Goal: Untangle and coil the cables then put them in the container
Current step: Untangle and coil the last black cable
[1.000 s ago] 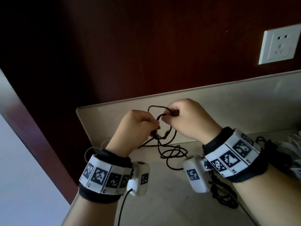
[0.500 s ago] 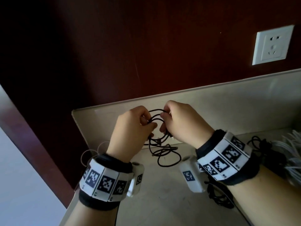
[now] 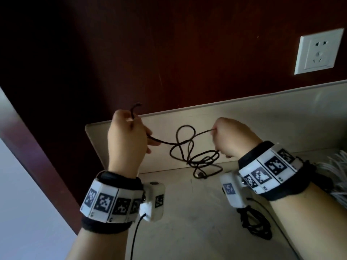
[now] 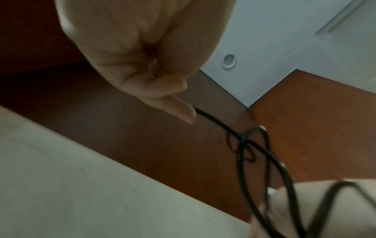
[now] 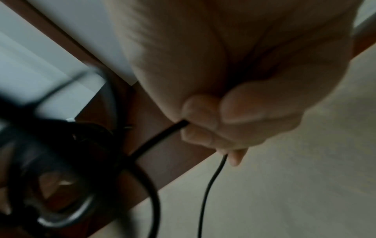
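A thin black cable (image 3: 187, 147) hangs in loose tangled loops between my two raised hands, above the beige counter (image 3: 187, 231). My left hand (image 3: 127, 139) is fisted round one stretch of it, and a short end (image 3: 136, 107) sticks up out of the fist. My right hand (image 3: 231, 137) grips another stretch of the same cable (image 5: 162, 136) with curled fingers. The cable's plug end (image 3: 201, 174) rests on the counter below the loops. In the left wrist view the cable (image 4: 244, 145) leaves my curled fingers (image 4: 179, 109) and crosses itself in a knot-like loop.
A coiled black cable (image 3: 253, 226) lies on the counter under my right wrist. A bundle of white cables (image 3: 336, 166) sits at the right edge. A white wall socket (image 3: 317, 51) is on the dark wood wall. The counter's raised back lip (image 3: 244, 113) runs behind my hands.
My hands were close together working the tangle. They have now pulled apart, the left up and to the left, the right to the right, drawing the cable out between them.
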{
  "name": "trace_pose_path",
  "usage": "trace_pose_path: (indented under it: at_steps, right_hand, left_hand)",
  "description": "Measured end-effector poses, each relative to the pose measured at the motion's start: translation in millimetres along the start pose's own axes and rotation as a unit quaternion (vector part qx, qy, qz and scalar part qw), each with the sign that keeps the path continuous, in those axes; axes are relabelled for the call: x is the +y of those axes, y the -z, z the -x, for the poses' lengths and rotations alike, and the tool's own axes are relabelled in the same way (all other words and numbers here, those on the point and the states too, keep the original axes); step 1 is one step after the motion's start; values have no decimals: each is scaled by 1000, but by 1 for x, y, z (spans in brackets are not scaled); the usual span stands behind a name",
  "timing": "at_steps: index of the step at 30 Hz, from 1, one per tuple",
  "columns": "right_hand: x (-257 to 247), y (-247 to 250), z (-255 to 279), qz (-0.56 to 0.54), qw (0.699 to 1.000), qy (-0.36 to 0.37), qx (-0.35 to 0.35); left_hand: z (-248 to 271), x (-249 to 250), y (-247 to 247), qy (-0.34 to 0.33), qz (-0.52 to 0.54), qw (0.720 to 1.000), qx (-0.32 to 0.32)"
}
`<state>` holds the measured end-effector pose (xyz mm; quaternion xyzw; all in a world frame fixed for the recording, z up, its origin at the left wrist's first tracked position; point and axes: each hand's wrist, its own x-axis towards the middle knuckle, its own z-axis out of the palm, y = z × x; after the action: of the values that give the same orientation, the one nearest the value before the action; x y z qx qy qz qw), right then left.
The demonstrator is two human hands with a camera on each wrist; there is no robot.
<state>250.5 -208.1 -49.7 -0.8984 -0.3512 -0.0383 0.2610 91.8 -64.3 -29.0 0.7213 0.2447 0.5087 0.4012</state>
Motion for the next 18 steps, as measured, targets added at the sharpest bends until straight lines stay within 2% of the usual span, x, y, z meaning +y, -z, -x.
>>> trace_pose_path:
  at_steps: [2,4,5,6,7,8,11,14,18]
  right_hand:
    - [8,9,-3,-7,999,-26,20]
    - [11,15,-4,-54,997,-35,42]
    - [9,16,-4,-92,993,-33,65]
    - [7,18,-2,-138,987,-24,84]
    - [3,18,1,-190,978,-10,89]
    - [-2,19,3,-239,968,5,81]
    - [-15,18,8,-308,948,40,61]
    - [-21,20,13,-340,933,74,90]
    - [-24,27,18,-411,897,104,122]
  left_hand:
    - [-9,-10,9,-14,-68,997,17]
    - [-17,-26,14,10,-175,984,-26]
    - [-18,-32,15,35,-236,968,-73]
    - [-18,-36,15,44,-313,941,-124]
    - [-16,-36,12,34,-387,905,-176]
    - [-14,-35,9,13,-422,880,-219]
    - [2,-16,-1,-21,-303,893,-334]
    - [16,-5,-15,-61,-247,891,-375]
    - [31,-8,-29,-62,-270,846,-455]
